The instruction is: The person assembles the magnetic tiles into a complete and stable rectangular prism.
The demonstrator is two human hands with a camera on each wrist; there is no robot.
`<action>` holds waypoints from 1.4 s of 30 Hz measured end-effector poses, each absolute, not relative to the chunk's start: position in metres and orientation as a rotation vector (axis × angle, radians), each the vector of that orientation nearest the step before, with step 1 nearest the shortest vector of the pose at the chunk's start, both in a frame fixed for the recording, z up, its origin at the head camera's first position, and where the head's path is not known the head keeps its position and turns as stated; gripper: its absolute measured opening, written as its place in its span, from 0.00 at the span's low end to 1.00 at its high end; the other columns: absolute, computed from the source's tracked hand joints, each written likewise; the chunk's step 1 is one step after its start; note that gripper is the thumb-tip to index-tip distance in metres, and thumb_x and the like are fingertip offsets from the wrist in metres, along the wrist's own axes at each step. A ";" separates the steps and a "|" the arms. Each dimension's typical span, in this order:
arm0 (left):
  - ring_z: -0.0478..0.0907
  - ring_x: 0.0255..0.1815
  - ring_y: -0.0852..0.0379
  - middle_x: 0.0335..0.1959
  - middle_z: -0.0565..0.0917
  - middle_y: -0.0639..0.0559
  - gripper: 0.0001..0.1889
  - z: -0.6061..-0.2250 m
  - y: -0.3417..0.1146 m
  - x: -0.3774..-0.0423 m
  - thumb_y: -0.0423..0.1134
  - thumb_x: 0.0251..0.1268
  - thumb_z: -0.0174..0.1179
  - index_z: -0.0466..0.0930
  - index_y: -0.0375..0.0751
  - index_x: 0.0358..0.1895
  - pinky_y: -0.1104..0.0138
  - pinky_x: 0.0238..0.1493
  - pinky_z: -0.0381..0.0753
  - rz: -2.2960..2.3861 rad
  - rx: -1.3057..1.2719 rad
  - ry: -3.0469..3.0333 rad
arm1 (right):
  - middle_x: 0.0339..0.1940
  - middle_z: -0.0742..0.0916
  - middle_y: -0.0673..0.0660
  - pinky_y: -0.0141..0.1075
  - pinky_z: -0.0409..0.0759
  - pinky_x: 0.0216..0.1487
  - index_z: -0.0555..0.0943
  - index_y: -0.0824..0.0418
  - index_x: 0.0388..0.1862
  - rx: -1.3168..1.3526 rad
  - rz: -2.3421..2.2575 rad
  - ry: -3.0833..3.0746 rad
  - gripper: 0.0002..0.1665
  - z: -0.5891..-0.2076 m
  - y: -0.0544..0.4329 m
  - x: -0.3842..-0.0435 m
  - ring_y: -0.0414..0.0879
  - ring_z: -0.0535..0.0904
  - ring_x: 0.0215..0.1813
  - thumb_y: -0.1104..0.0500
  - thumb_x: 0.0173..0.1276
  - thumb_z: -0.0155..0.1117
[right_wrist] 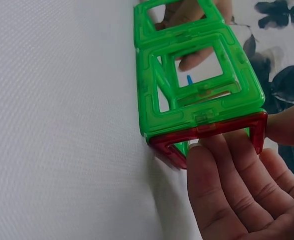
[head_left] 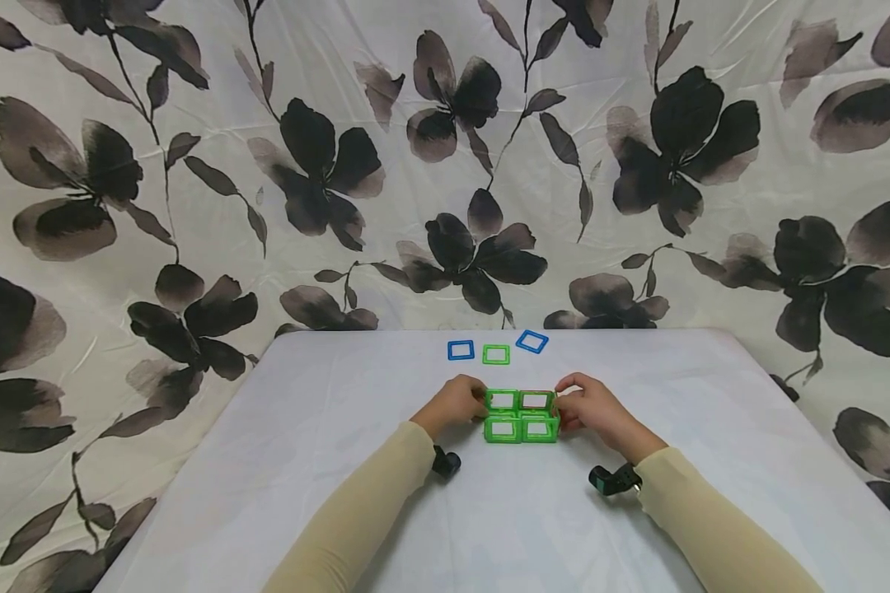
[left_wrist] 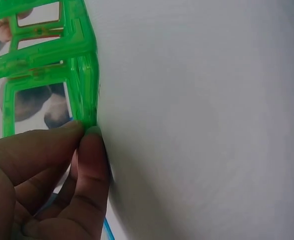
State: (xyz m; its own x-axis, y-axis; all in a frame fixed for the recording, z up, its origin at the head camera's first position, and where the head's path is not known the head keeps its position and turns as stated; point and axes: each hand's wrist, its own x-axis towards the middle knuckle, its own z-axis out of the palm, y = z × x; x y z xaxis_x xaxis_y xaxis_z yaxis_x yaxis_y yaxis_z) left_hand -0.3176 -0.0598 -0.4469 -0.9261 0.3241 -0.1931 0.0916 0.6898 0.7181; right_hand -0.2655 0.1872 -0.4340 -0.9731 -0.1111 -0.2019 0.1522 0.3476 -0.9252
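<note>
Open-centred green magnetic tiles [head_left: 522,429] are joined into a small box-like block, two squares wide, on the white table. At its left end my left hand [head_left: 456,403] pinches the edge of a green magnetic tile [left_wrist: 89,92] between thumb and forefinger. A red magnetic tile [right_wrist: 206,131] forms the right end of the block, edge to edge with the green front. My right hand [head_left: 595,414] holds this red tile, the fingers against its face and the thumb by its upper corner.
Behind the block lie a blue square tile [head_left: 461,357], a green square tile [head_left: 496,363] and a second blue tile [head_left: 520,341] set at an angle. A floral cloth [head_left: 460,165] hangs at the table's back edge. Small black cameras [head_left: 611,480] sit at both wrists.
</note>
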 end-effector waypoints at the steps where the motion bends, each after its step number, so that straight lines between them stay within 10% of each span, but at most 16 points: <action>1: 0.78 0.31 0.57 0.34 0.79 0.48 0.16 -0.446 -0.060 -0.318 0.32 0.59 0.65 0.81 0.36 0.51 0.67 0.33 0.80 1.079 0.336 2.588 | 0.45 0.87 0.64 0.39 0.84 0.39 0.69 0.65 0.55 0.033 -1.681 2.372 0.20 -0.434 0.188 -0.265 0.46 0.83 0.33 0.60 0.67 0.57; 42: 0.68 0.69 0.47 0.66 0.74 0.44 0.28 -0.426 -0.029 -0.418 0.30 0.59 0.60 0.73 0.41 0.65 0.54 0.69 0.67 0.632 0.489 2.809 | 0.40 0.88 0.65 0.41 0.86 0.40 0.68 0.67 0.59 -0.095 -1.810 2.260 0.23 -0.453 0.203 -0.268 0.46 0.85 0.35 0.59 0.69 0.59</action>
